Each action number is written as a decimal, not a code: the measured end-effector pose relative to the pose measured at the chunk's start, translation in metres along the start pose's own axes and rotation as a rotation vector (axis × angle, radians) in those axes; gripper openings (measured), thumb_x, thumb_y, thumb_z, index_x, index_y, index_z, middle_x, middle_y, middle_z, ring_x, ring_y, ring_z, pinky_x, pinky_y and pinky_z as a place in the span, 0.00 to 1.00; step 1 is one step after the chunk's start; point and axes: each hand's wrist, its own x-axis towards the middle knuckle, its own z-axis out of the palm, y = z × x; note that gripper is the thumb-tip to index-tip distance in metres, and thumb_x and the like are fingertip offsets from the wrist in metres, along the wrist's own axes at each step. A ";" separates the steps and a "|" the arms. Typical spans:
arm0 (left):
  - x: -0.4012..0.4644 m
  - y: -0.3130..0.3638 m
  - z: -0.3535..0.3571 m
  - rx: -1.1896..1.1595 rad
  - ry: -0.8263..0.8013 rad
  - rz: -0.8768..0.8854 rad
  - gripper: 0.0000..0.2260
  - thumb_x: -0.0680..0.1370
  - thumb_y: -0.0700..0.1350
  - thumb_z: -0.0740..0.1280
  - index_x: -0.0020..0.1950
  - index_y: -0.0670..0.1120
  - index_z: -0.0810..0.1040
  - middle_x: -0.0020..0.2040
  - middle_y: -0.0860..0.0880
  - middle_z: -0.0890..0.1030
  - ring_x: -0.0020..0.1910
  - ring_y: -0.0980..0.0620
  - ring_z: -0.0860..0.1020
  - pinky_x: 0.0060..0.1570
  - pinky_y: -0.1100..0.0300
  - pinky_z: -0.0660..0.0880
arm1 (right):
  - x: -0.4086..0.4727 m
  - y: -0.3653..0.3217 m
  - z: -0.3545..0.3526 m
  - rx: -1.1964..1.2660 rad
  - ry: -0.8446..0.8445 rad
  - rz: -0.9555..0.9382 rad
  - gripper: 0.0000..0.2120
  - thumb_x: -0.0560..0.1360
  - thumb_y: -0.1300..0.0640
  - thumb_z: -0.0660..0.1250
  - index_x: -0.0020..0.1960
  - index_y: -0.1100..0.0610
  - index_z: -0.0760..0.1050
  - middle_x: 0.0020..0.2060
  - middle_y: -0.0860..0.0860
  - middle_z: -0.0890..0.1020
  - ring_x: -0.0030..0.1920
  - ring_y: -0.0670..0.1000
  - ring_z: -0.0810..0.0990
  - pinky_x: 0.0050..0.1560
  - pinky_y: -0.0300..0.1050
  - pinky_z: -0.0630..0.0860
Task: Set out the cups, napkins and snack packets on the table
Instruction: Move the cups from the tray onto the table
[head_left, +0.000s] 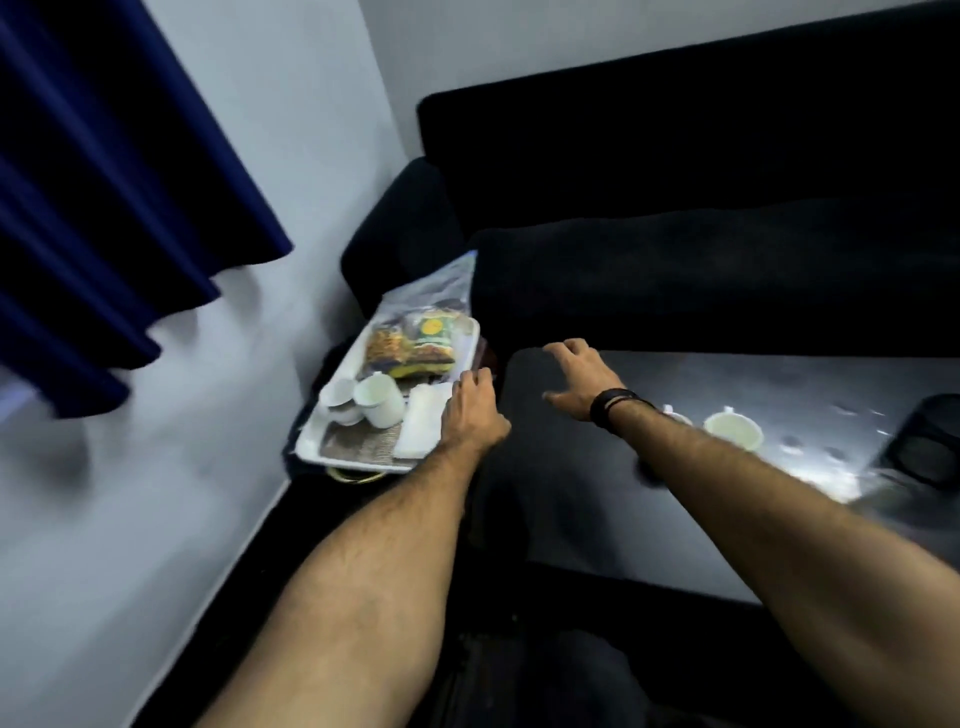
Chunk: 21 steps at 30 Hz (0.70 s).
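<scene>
A white tray (317, 441) sits low at the left, beside the wall. It carries two white cups (382, 400), a stack of white napkins (423, 423) and several colourful snack packets (410, 348). My left hand (470, 410) hovers at the tray's right edge, over the napkins, fingers curled with nothing visibly in them. My right hand (576, 379) is spread open above the near left corner of the glossy dark table (675, 374) and holds nothing. Two more white cups (732, 428) stand on the table behind my right forearm; one is partly hidden by it.
A dark sofa (701, 234) runs along the far side of the table. A blue curtain (104, 197) hangs at the left over a pale wall. A dark object (922, 447) rests on the table at the right edge. The frame is motion-blurred.
</scene>
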 end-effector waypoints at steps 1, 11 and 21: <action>0.000 -0.021 -0.007 -0.003 0.027 -0.035 0.27 0.72 0.42 0.68 0.70 0.43 0.66 0.68 0.41 0.68 0.68 0.39 0.69 0.63 0.48 0.69 | 0.007 -0.023 0.011 0.005 -0.016 -0.043 0.32 0.71 0.50 0.71 0.72 0.50 0.63 0.70 0.55 0.64 0.68 0.59 0.68 0.64 0.57 0.73; 0.019 -0.169 -0.039 0.017 0.199 -0.288 0.25 0.73 0.43 0.67 0.70 0.44 0.68 0.65 0.39 0.70 0.64 0.37 0.72 0.61 0.47 0.71 | 0.059 -0.173 0.107 0.020 -0.142 -0.252 0.32 0.70 0.50 0.71 0.71 0.53 0.64 0.65 0.58 0.71 0.65 0.61 0.72 0.62 0.55 0.73; 0.072 -0.219 -0.035 -0.091 0.042 -0.494 0.43 0.71 0.54 0.75 0.79 0.52 0.54 0.69 0.38 0.66 0.66 0.36 0.72 0.59 0.47 0.73 | 0.112 -0.217 0.157 -0.019 -0.254 -0.249 0.38 0.71 0.49 0.71 0.76 0.52 0.57 0.67 0.64 0.69 0.64 0.66 0.74 0.62 0.58 0.75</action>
